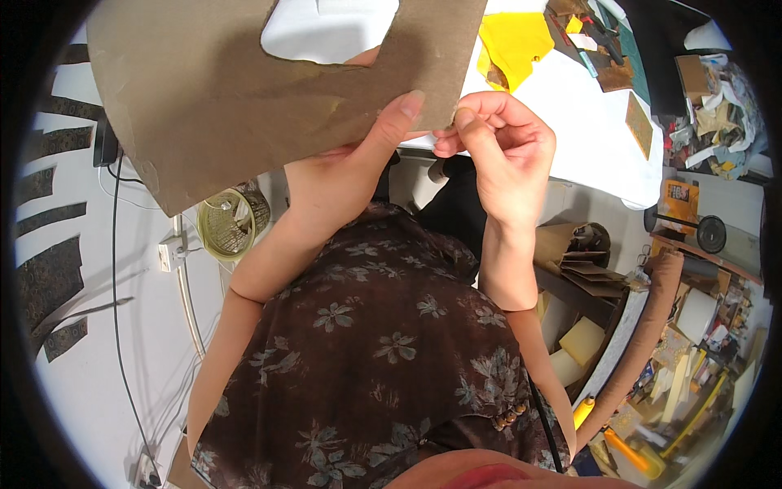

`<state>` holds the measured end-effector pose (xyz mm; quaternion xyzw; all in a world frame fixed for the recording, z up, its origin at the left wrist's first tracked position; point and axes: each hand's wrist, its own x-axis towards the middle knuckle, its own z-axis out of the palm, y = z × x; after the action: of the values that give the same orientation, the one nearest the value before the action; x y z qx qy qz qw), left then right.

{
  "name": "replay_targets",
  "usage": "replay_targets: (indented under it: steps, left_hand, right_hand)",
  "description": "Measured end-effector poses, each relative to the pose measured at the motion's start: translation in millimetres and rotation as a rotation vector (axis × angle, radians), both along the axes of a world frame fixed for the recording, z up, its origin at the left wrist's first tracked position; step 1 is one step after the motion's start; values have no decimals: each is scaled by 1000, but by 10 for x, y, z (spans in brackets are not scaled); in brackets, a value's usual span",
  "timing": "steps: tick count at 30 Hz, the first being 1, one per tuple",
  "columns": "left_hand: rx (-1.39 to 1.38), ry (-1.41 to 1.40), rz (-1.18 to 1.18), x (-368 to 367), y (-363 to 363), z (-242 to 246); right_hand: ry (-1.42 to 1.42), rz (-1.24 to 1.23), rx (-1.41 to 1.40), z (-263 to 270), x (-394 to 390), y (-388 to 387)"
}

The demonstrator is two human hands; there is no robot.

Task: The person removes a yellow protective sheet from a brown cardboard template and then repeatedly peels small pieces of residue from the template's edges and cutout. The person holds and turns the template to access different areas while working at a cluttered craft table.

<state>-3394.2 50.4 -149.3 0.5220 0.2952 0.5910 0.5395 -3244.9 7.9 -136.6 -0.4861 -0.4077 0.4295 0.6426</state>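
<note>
A large grey-brown sheet of fabric or thin board (201, 122), with a curved opening cut in it, is raised in front of me over the white table. My left hand (366, 137) grips its lower part, thumb on the near face and fingers behind. At the sheet's lower right corner, my right hand (504, 147) pinches the edge between thumb and index finger, the other fingers curled. Some fingertips of the left hand show through the opening. Beyond my right hand lies a piece of yellow fabric (516, 46) on the white tabletop (568, 116).
Scraps and tools lie on a green cutting mat (632, 64) at the far right of the table. A patterned brown piece (639, 125) is near the table's right edge. Below left stands a mesh wastebasket (226, 247); a black cable (116, 263) runs down the white wall.
</note>
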Motion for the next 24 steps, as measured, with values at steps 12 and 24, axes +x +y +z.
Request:
replay_targets:
  steps: [12, 24]
  left_hand:
    - [-21, -51, -36, -19, -21, -13]
    - [-14, -70, -41, -17, -32, 3]
  right_hand:
    - [36, 2, 85, -15, -26, 6]
    - [60, 18, 132, -32, -16, 25]
